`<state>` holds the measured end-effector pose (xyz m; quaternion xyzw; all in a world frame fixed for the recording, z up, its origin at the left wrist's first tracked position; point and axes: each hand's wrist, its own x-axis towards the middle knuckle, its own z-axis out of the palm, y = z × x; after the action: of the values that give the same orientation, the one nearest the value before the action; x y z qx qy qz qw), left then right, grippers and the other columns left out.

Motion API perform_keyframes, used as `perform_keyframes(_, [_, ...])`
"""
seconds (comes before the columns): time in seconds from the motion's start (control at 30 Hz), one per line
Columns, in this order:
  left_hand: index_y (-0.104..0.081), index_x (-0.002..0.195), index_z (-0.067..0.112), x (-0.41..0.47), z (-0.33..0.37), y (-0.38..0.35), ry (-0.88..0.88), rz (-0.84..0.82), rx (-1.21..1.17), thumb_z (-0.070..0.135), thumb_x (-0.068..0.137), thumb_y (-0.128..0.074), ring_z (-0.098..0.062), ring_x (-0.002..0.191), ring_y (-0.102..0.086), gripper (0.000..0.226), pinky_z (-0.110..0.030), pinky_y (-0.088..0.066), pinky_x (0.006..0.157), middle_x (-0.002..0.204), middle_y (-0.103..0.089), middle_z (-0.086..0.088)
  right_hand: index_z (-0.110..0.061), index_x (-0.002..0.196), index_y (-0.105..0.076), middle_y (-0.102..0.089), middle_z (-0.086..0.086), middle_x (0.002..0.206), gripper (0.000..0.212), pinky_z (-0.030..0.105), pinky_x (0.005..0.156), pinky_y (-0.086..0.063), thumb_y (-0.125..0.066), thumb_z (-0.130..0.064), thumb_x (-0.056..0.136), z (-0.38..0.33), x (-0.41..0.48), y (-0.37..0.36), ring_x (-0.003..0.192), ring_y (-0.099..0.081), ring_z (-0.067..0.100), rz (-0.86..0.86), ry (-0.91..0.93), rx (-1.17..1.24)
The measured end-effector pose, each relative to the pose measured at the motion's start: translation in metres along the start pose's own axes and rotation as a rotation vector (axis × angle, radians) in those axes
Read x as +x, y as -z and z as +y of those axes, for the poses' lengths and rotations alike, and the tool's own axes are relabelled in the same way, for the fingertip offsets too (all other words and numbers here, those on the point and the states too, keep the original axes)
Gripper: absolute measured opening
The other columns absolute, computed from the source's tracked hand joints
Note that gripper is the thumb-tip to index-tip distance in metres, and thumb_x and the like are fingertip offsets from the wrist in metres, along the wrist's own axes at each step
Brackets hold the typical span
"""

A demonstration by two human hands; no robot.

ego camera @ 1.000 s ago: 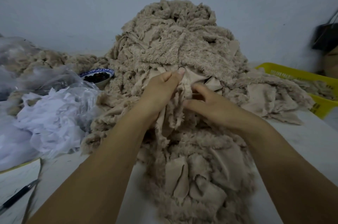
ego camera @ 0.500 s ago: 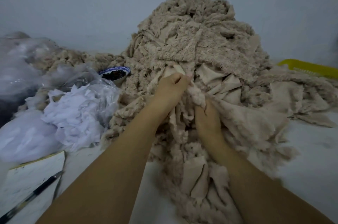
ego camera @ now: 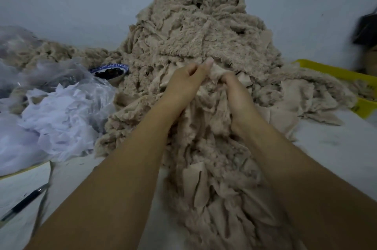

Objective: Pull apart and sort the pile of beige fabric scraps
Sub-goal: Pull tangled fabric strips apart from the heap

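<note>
1. Nearest to us, at the left edge, a black pen [ego camera: 24, 202] lies on the white tabletop [ego camera: 336, 158].
2. The pile of beige scraps [ego camera: 204, 31] begins between our forearms and rises high in the middle of the tabletop.
3. Our left hand [ego camera: 183, 84] pinches a scrap at the front of the pile.
4. Our right hand [ego camera: 234, 90], just beside it, curls its fingers into the scraps and grips them.
5. On the left lies a clear bag [ego camera: 61, 111] with white pieces; behind it we see a bowl [ego camera: 110, 70] touching the pile.
6. Far right, a yellow basket [ego camera: 336, 74] holds more scraps.
</note>
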<state>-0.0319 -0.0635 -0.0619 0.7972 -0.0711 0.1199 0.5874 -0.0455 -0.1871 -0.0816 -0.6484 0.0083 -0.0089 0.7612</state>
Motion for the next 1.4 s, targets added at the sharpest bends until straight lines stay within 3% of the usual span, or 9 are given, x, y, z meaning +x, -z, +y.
perform_keyframes(0.13, [-0.058,0.072,0.011,0.031,0.013,-0.042,0.149,0.37,-0.087,0.032,0.104,-0.044,-0.023,0.064,-0.05,0.041,-0.038,-0.039,0.062,0.07,-0.056,-0.012,-0.017,0.068,-0.062,-0.058,0.001,0.06,0.038,0.025,0.049,-0.045,-0.047,-0.036,0.098,0.002,0.029,-0.018,0.05,-0.056,0.014,0.093,-0.136,0.28])
perform_keyframes(0.33, [-0.057,0.076,0.02,0.025,-0.022,-0.082,0.106,0.522,-0.227,0.036,0.106,-0.041,-0.005,0.063,-0.05,0.037,-0.028,-0.038,0.062,0.069,-0.056,0.006,-0.013,0.099,-0.072,-0.074,0.007,0.089,0.038,0.036,0.07,-0.058,-0.042,-0.036,0.102,0.043,0.036,-0.003,0.082,-0.07,0.02,0.156,-0.151,0.175])
perform_keyframes(0.43, [-0.043,0.064,0.026,-0.001,-0.052,-0.081,0.021,0.474,-0.127,0.028,0.106,-0.045,0.003,0.052,-0.045,0.042,-0.023,-0.03,0.052,0.059,-0.045,0.008,-0.011,0.087,-0.066,-0.065,0.003,0.069,0.028,0.034,0.062,-0.049,-0.047,-0.028,0.099,0.062,0.031,0.003,0.067,-0.063,0.02,0.175,-0.129,0.138])
perform_keyframes(0.53, [-0.053,0.071,0.031,-0.016,-0.068,-0.065,0.028,0.493,-0.119,0.03,0.107,-0.041,0.012,0.063,-0.052,0.038,-0.016,-0.036,0.054,0.069,-0.056,0.012,-0.004,0.111,-0.068,-0.07,0.013,0.093,0.034,0.035,0.069,-0.052,-0.049,-0.028,0.096,0.07,0.021,0.007,0.079,-0.067,0.024,0.019,-0.154,0.242])
perform_keyframes(0.8, [-0.062,0.088,0.021,-0.061,-0.059,-0.064,0.02,0.569,-0.206,0.043,0.105,-0.032,0.006,0.08,-0.055,0.041,-0.005,-0.039,0.068,0.087,-0.062,0.011,0.0,0.123,-0.063,-0.068,0.017,0.117,0.044,0.05,0.102,-0.05,-0.047,-0.03,0.096,0.071,-0.012,0.007,0.11,-0.065,0.032,-0.015,-0.171,0.255])
perform_keyframes(1.0, [-0.06,0.084,0.016,-0.072,-0.041,-0.07,0.06,0.509,-0.143,0.026,0.105,-0.041,0.01,0.068,-0.052,0.03,-0.006,-0.037,0.06,0.075,-0.057,0.011,-0.03,0.054,-0.057,-0.054,-0.008,0.054,0.036,0.028,0.052,-0.042,-0.047,-0.028,0.089,0.08,-0.061,0.005,0.051,-0.05,0.009,0.155,0.027,0.14])
perform_keyframes(1.17, [-0.066,0.096,0.01,-0.023,-0.01,-0.054,0.112,0.217,0.071,0.029,0.103,-0.04,-0.017,0.083,-0.06,0.033,-0.031,-0.043,0.069,0.089,-0.066,-0.003,-0.024,0.082,-0.066,-0.067,-0.005,0.075,0.024,0.028,0.068,-0.052,-0.048,-0.034,0.095,0.043,-0.047,0.01,0.076,-0.065,0.011,0.026,-0.075,0.251])
perform_keyframes(1.23, [-0.064,0.097,0.011,-0.008,-0.001,-0.05,0.085,0.159,0.091,0.037,0.105,-0.038,-0.02,0.088,-0.061,0.038,-0.034,-0.045,0.075,0.095,-0.067,-0.004,-0.015,0.083,-0.068,-0.067,0.003,0.064,0.029,0.024,0.053,-0.051,-0.05,-0.035,0.095,0.013,-0.028,0.015,0.058,-0.065,0.016,-0.094,-0.186,0.421])
perform_keyframes(1.4, [-0.055,0.103,0.011,-0.028,-0.019,-0.061,-0.178,0.668,0.057,0.031,0.104,-0.045,-0.009,0.085,-0.048,0.023,-0.016,-0.039,0.073,0.104,-0.044,0.005,-0.018,0.074,-0.063,-0.039,-0.007,0.047,0.038,0.019,0.033,-0.027,-0.051,-0.044,0.1,0.0,0.02,0.018,0.035,-0.034,0.007,-0.187,-0.166,0.508])
